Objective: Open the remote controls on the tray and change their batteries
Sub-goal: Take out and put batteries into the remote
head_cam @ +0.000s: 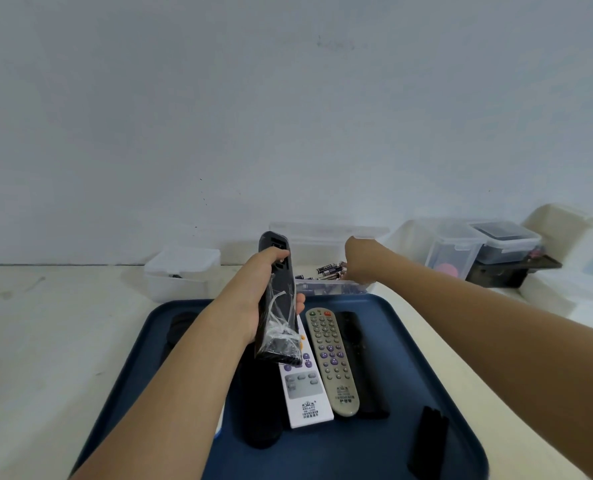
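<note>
My left hand [260, 289] grips a black remote [276, 306] in clear wrap and holds it tilted above the blue tray [409, 323], back side up, with its battery bay open at the far end. My right hand [357, 261] reaches into a clear box [329, 287] behind the tray, right by several loose batteries [329, 271]; its fingers are hidden behind the hand. On the tray lie a white remote [305, 393], a grey remote [333, 358], a black remote [361, 358] and another black remote [260, 410] under my left arm.
A black battery cover [428, 441] lies at the tray's near right, and a dark round object [181, 327] at its far left. A white lidded container [181, 275] stands far left. Clear lidded boxes [461, 251] stand far right against the wall.
</note>
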A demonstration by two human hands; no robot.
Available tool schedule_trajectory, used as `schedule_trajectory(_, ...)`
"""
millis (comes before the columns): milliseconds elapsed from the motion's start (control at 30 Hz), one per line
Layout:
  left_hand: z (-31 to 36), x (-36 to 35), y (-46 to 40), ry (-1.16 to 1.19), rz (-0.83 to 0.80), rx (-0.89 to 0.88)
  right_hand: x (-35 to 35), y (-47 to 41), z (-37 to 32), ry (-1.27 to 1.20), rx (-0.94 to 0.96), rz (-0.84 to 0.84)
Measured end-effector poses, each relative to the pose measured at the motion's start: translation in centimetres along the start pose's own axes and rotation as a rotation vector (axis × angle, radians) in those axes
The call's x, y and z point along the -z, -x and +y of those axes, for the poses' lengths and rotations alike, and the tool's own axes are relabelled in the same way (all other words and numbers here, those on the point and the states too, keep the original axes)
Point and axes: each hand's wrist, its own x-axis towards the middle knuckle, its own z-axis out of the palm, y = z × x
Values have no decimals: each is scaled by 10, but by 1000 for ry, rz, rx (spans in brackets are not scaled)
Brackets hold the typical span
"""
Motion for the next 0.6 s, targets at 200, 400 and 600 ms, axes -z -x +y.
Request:
schedule_trajectory(200,0,0,2,-10,4,2,2,-17,-7,153,-31,-50)
schedule_trajectory(400,2,0,0,-19,-4,19,14,-24,-12,235,-28,-242)
schedule_trajectory(600,2,2,-1,6,-22,13,17,-24,-14,53,-29,-332)
